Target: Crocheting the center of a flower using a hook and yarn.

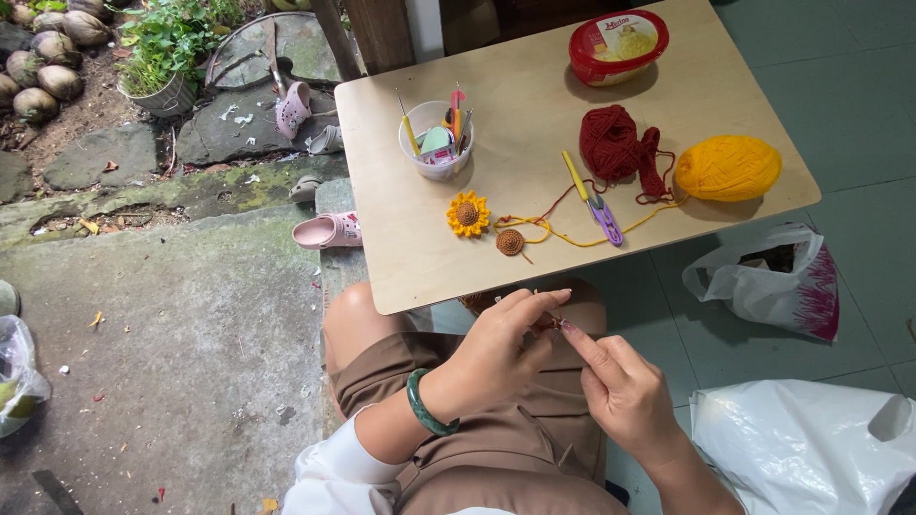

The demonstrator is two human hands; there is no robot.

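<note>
Over my lap, my left hand [501, 348] and my right hand [620, 386] meet, pinching a small brown crochet piece [551, 321] and a thin hook between the fingertips; most of the piece is hidden by my fingers. A green bangle [425, 405] circles my left wrist. On the low wooden table [420, 277] in front of me lie a finished yellow crochet sunflower [468, 214], a small brown crochet disc [510, 242], a dark red yarn skein [615, 145], a yellow yarn ball [727, 168] and a yellow-handled hook beside purple snips [603, 217].
A clear cup of hooks and tools [436, 140] and a red-lidded tub [618, 46] stand on the table. White plastic bags [768, 278] [801, 443] lie on the tiled floor at right. Pink shoes [327, 231], a potted plant [164, 48] and coconuts [48, 57] sit at left.
</note>
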